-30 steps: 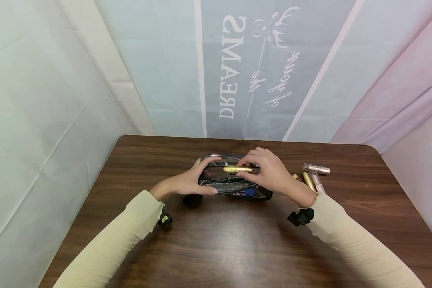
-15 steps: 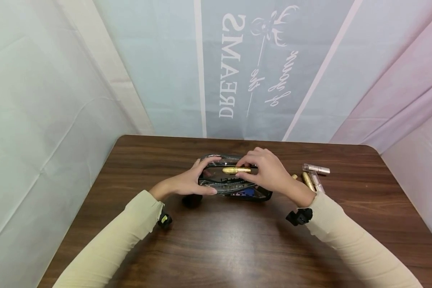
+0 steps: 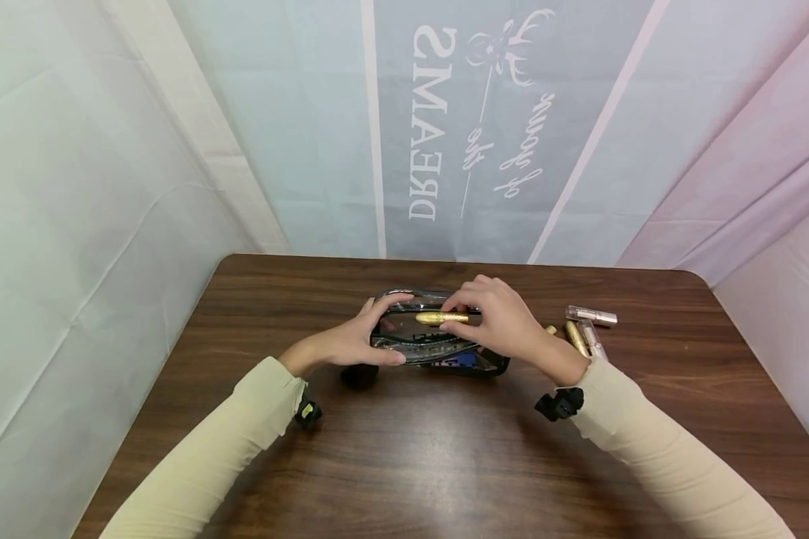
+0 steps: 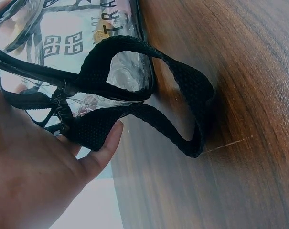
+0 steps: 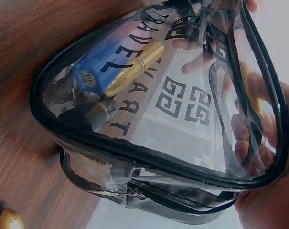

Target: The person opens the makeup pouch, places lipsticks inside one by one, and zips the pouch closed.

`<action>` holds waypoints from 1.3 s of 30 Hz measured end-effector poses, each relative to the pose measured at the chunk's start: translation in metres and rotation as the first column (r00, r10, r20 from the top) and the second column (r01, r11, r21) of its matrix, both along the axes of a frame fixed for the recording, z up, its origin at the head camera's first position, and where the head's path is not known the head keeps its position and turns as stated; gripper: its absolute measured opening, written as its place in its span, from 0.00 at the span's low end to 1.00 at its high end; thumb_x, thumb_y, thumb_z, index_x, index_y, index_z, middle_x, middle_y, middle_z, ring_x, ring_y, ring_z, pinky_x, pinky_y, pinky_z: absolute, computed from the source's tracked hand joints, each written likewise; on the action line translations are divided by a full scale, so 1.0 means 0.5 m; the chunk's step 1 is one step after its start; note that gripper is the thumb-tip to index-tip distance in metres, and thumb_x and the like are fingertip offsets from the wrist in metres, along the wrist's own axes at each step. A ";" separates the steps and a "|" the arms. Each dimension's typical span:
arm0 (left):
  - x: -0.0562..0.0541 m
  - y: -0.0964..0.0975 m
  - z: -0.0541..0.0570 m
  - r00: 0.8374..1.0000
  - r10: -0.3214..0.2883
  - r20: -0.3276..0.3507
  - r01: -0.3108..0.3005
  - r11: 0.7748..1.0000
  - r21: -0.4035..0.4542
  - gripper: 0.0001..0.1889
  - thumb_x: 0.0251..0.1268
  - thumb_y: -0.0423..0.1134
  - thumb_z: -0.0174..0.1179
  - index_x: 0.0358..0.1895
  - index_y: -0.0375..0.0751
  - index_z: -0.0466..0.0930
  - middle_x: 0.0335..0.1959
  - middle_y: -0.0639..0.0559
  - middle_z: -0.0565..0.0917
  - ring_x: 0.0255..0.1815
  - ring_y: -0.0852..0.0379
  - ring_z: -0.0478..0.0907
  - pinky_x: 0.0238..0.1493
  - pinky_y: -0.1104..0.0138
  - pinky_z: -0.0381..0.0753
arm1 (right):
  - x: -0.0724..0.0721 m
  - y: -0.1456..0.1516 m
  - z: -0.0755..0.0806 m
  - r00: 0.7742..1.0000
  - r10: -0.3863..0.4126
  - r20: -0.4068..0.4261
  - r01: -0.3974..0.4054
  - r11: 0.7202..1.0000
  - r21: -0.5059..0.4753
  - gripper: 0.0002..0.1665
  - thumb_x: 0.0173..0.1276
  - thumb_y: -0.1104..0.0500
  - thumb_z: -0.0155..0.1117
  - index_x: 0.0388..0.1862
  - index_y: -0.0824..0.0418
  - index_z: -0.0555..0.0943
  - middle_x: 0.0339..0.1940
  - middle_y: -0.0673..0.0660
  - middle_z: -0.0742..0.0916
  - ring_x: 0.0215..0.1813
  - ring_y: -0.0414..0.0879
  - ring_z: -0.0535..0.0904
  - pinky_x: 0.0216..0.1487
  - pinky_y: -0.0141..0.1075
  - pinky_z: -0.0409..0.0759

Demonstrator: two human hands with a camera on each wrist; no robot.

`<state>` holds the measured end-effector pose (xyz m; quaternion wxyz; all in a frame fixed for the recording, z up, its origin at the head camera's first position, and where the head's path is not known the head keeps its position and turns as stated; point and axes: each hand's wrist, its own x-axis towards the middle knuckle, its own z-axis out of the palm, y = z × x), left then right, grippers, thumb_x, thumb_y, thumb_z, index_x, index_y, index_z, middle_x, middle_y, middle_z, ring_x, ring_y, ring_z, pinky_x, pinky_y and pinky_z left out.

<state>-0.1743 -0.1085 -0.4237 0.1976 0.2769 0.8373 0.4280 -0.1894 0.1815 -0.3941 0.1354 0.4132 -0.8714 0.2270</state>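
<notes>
A clear toiletry bag (image 3: 421, 350) with black piping stands unzipped near the table's middle. My left hand (image 3: 350, 338) holds its left end, thumb along the near rim and fingers along the far rim. My right hand (image 3: 505, 318) pinches a gold lipstick (image 3: 431, 318) between thumb and fingers, lying level over the bag's mouth. Through the clear wall in the right wrist view show another gold lipstick (image 5: 139, 67), a blue item (image 5: 94, 67) with a round label and a dark-capped tube (image 5: 100, 113). A black strap loop (image 4: 192, 86) juts from the bag's end in the left wrist view.
Right of the bag, on the brown wooden table (image 3: 404, 464), lie a gold lipstick (image 3: 576, 339) and two clear-and-silver lipsticks, one (image 3: 592, 316) farther back. Another gold tip (image 3: 551, 330) shows beside my right wrist. A printed cloth (image 3: 323, 150) hangs behind the table.
Almost nothing differs. The gold lipstick and my right hand have shifted very slightly left over the bag, and the left hand keeps its place on the rim.
</notes>
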 end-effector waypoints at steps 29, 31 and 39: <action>-0.015 0.003 0.003 1.000 0.003 -0.014 -0.003 1.000 0.011 0.49 0.63 0.53 0.71 0.80 0.70 0.47 0.72 0.39 0.55 0.67 0.45 0.68 0.65 0.41 0.66 | -0.020 0.004 0.007 0.999 0.041 0.030 -0.040 0.999 -0.030 0.15 0.62 0.47 0.78 0.43 0.52 0.90 0.40 0.47 0.88 0.40 0.50 0.77 0.44 0.44 0.68; -0.019 0.002 0.003 1.000 -0.001 -0.020 0.002 1.000 0.015 0.49 0.62 0.52 0.71 0.80 0.69 0.47 0.72 0.39 0.55 0.66 0.45 0.68 0.65 0.41 0.66 | -0.021 0.002 0.009 0.999 0.035 0.035 -0.034 0.999 -0.030 0.14 0.61 0.47 0.78 0.43 0.52 0.90 0.39 0.46 0.88 0.40 0.51 0.77 0.44 0.44 0.68; -0.029 -0.005 0.010 1.000 -0.016 -0.003 0.016 1.000 0.017 0.49 0.63 0.52 0.71 0.80 0.69 0.46 0.73 0.39 0.54 0.67 0.46 0.68 0.65 0.42 0.67 | -0.022 -0.004 0.013 0.998 0.016 0.061 -0.014 0.999 -0.033 0.14 0.62 0.47 0.78 0.42 0.51 0.90 0.39 0.46 0.88 0.40 0.50 0.77 0.44 0.43 0.68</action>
